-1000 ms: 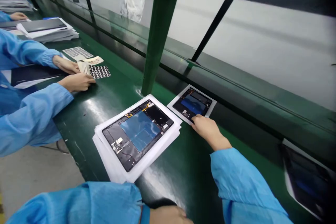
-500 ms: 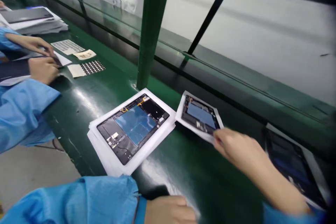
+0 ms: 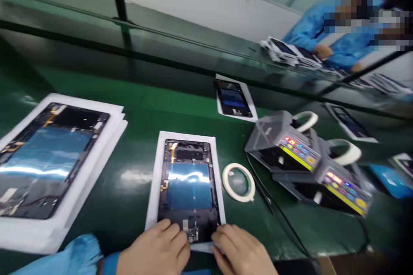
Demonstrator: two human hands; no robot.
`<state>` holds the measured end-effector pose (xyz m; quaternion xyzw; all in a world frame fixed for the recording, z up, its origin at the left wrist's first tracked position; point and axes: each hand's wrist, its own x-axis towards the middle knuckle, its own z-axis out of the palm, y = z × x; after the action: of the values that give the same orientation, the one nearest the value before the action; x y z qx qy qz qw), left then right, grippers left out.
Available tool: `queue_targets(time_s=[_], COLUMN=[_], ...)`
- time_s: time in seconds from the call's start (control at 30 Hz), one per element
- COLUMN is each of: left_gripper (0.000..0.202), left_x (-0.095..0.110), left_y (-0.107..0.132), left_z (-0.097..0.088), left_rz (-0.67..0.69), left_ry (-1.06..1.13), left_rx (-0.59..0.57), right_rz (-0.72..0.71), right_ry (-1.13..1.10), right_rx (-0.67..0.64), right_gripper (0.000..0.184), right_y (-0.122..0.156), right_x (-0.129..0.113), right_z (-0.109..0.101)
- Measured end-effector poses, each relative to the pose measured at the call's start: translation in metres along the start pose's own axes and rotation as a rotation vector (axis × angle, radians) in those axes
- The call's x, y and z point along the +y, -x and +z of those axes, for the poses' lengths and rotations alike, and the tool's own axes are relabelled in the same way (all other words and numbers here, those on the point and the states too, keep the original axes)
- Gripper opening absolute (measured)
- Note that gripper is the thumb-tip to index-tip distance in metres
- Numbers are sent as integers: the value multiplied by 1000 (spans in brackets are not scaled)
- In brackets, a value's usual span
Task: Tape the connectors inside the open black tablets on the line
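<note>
An opened tablet body (image 3: 189, 182), black frame with a blue battery panel, lies on a white sheet (image 3: 154, 197) on the green bench in front of me. My left hand (image 3: 155, 247) rests on its near left corner, fingers curled on the edge. My right hand (image 3: 240, 249) presses the near right corner, fingers bent onto the sheet. A roll of white tape (image 3: 238, 181) lies flat just right of the tablet.
A larger opened tablet (image 3: 45, 154) sits on a stack of white sheets at left. Another tablet on a sheet (image 3: 232, 98) lies farther back. Two grey tape dispensers (image 3: 290, 148) with coloured buttons stand at right, cables trailing. A co-worker in blue (image 3: 325, 30) works at far right.
My right hand has dragged the small tablet on its sheet from the back of the bench to right in front of me. My left hand has joined it. My view swung right.
</note>
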<state>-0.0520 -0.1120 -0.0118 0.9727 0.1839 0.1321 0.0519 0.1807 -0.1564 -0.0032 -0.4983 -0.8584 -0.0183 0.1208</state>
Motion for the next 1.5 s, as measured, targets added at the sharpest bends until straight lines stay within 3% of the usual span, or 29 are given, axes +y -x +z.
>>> queue_targets(time_s=[0.07, 0.17, 0.3, 0.43, 0.57, 0.7, 0.83, 0.93, 1.07, 1.23, 1.5], left_gripper=[5, 8, 8, 7, 9, 13, 9, 12, 18, 15, 22], left_x=[0, -1, 1, 0, -3, -14, -32, -44, -60, -81, -91], left_y=[-4, -7, -5, -4, -11, -22, -38, -57, -88, -120, -131], left_z=[0, -2, -4, -9, -19, -27, -28, -23, -11, 6, 22], left_rz=[-10, -4, -27, -68, -53, -55, -86, -114, -228, -382, -374], left_ry=[-1, -21, -26, 27, 60, 128, 150, 140, 110, 107, 105], left_rx=[-29, -59, -94, -113, -160, -213, -234, -198, -118, -64, -25], right_rz=[150, 406, 579, 637, 637, 585, 328, 125, 150, 95, 42], right_ry=[27, 339, 484, 498, 529, 477, 155, -83, -270, -428, -461], right_rx=[126, 346, 319, 303, 339, 398, 309, 201, 150, 116, 22], right_gripper=[18, 24, 30, 30, 23, 15, 8, 8, 14, 18, 25], right_y=[6, 11, 4, -6, -6, -5, -34, -72, -101, -93, -91], right_x=[27, 75, 127, 148, 154, 145, 117, 101, 101, 111, 118], right_z=[-13, -22, -13, -1, -1, -13, -21, -8, 23, 37, 38])
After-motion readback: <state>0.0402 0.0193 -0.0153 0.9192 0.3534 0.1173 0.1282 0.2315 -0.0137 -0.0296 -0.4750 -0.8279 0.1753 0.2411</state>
